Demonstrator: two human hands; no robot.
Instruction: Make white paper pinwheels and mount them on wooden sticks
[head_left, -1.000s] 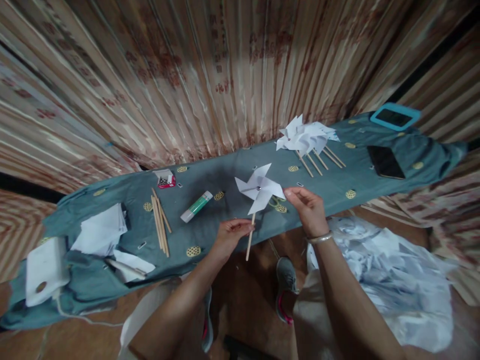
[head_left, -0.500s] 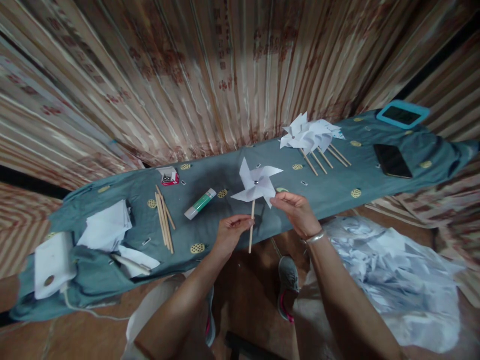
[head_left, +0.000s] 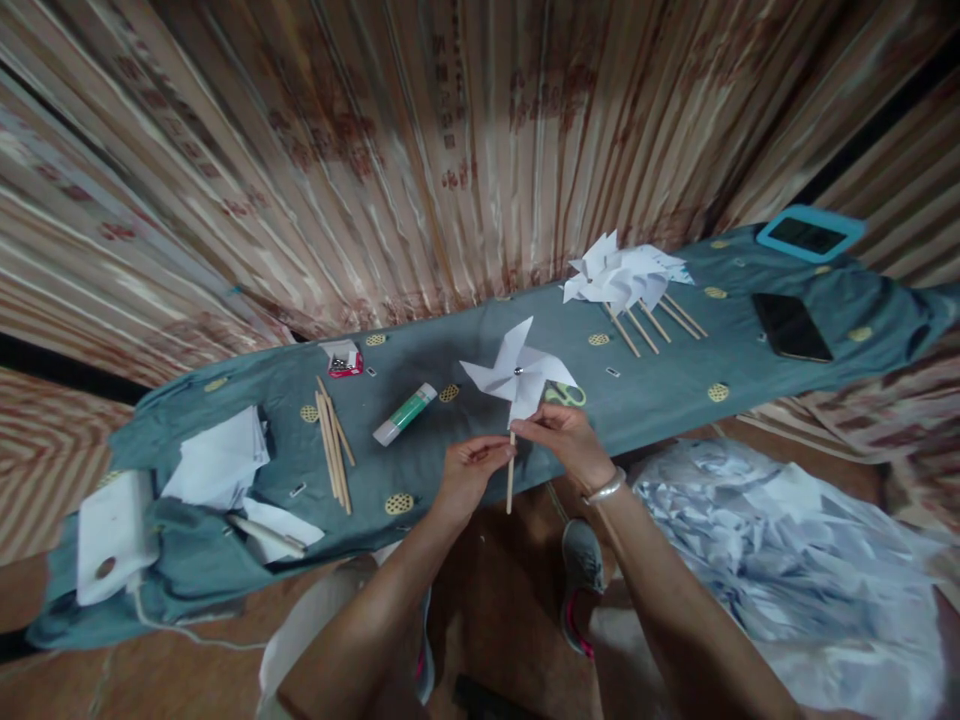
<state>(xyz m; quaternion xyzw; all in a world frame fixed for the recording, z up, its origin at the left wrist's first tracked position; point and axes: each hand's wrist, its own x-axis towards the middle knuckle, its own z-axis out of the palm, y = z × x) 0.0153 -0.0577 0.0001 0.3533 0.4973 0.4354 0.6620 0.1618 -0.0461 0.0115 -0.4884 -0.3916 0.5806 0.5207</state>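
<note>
A white paper pinwheel (head_left: 517,372) with a shiny metal pin at its centre stands upright on a wooden stick over the table's near side. My left hand (head_left: 472,475) pinches that stick between thumb and fingers. Just above, my right hand (head_left: 566,440) is closed at the bottom blade, where it meets the stick; its exact hold is partly hidden. Green-handled scissors (head_left: 566,394) lie behind my right hand, mostly covered. A glue stick (head_left: 405,414) rests to the left.
Several loose wooden sticks (head_left: 330,450), a small red box of pins (head_left: 345,360) and a paper stack (head_left: 217,460) lie left. Finished pinwheels (head_left: 626,275), a phone (head_left: 791,326) and a blue-framed device (head_left: 810,235) lie right. A bag of paper pieces (head_left: 780,560) stands below the table.
The blades have turned about the pin. My right hand has moved left and down, from a side blade to the stick below the blades. My left hand still holds the stick.
</note>
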